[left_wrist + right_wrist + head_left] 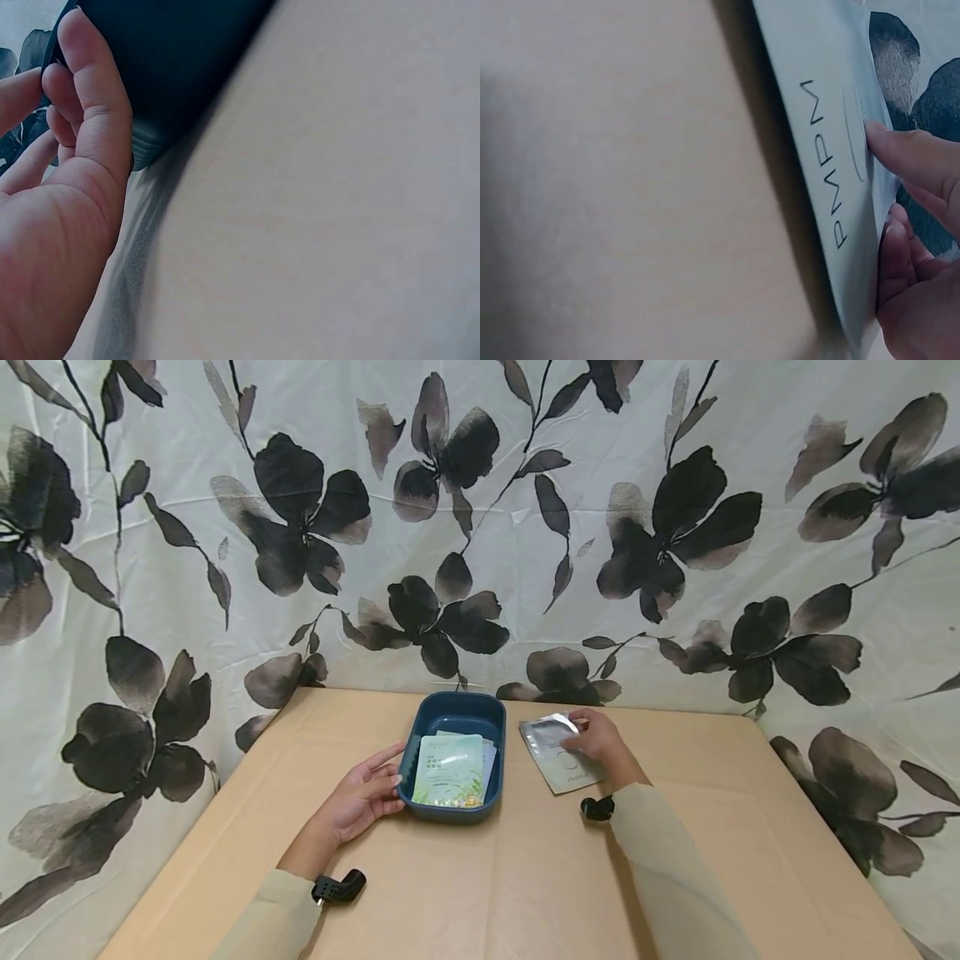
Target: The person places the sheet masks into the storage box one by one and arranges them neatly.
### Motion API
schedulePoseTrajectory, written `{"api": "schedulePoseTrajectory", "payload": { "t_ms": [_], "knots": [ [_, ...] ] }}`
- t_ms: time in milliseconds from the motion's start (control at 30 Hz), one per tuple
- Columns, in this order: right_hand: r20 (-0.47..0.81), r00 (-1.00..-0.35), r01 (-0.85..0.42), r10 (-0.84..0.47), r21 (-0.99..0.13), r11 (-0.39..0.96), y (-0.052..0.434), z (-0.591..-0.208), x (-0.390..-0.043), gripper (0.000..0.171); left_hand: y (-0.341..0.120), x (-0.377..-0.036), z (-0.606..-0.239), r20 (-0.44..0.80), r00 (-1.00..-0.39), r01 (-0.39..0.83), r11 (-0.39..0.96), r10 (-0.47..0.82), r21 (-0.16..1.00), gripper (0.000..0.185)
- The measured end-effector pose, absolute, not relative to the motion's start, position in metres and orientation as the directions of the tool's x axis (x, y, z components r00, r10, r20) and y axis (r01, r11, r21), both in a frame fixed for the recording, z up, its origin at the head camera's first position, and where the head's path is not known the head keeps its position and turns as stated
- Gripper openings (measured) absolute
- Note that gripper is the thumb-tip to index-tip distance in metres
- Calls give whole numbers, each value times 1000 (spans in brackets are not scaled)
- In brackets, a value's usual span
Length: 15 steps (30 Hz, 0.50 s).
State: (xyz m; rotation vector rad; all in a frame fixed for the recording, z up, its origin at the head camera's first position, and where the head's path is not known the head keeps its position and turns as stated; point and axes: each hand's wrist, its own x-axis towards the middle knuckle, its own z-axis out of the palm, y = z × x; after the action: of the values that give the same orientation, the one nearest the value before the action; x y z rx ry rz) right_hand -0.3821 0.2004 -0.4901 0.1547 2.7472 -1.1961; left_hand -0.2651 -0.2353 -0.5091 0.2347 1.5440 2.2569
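A dark blue plastic bin (450, 815) stands on the table, holding a green-and-white sachet (448, 771) with leaf prints on top of at least one other pale sachet. My left hand (365, 797) lies against its left side, fingers fairly straight and thumb at the rim; the left wrist view shows this thumb (96, 82) along the bin wall. To the right, my right hand (600, 742) pinches the right edge of a silver-and-white sachet (551, 756). Up close, it bears the letters PMPM (825, 165), with the thumb on its printed face and curled fingers behind it.
The table (420, 893) has a light brown covering. Behind it and along its sides hangs a white cloth with dark flowers (300, 527). A black band with a small device (339, 887) sits on the left wrist, another such device (597, 808) on the right.
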Motion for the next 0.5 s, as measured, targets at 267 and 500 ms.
{"api": "schedulePoseTrajectory", "payload": {
  "t_ms": [267, 500],
  "knots": [
    [-162, -986, 143, 35, -730, 668, 203, -493, -383, 64, -236, -266, -511, -87, -909, -226, -307, 409, 925, 66],
    [-173, -985, 149, 30, -734, 663, 203, -494, -384, 67, -236, -266, -511, -94, -909, -234, -310, 407, 921, 67]
  ]
}}
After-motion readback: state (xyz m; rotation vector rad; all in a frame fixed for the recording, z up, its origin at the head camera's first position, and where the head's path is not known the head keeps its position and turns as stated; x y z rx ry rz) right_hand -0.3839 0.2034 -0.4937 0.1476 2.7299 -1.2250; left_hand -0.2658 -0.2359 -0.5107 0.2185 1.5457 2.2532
